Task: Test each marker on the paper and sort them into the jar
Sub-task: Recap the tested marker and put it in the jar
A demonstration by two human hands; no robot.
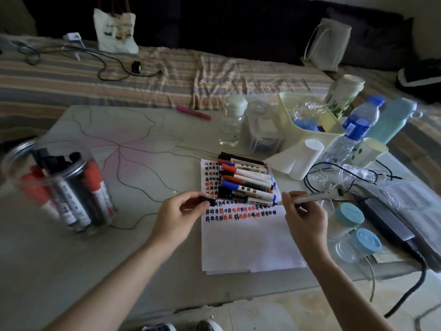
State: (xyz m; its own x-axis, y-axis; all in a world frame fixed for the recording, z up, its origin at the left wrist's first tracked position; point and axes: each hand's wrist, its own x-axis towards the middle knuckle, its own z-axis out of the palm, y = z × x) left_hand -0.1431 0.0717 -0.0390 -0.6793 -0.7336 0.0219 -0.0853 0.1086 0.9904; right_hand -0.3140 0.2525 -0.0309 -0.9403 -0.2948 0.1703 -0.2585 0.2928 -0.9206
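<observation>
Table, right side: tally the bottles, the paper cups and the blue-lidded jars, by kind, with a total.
bottles: 3
paper cups: 2
blue-lidded jars: 2
Total: 7

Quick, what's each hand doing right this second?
Left hand: pinching a black marker cap.
Right hand: holding an uncapped marker, tip at the paper.

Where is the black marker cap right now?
In the head view, the black marker cap is pinched in the left hand, over the white paper's left edge, beside the marker pile.
</observation>
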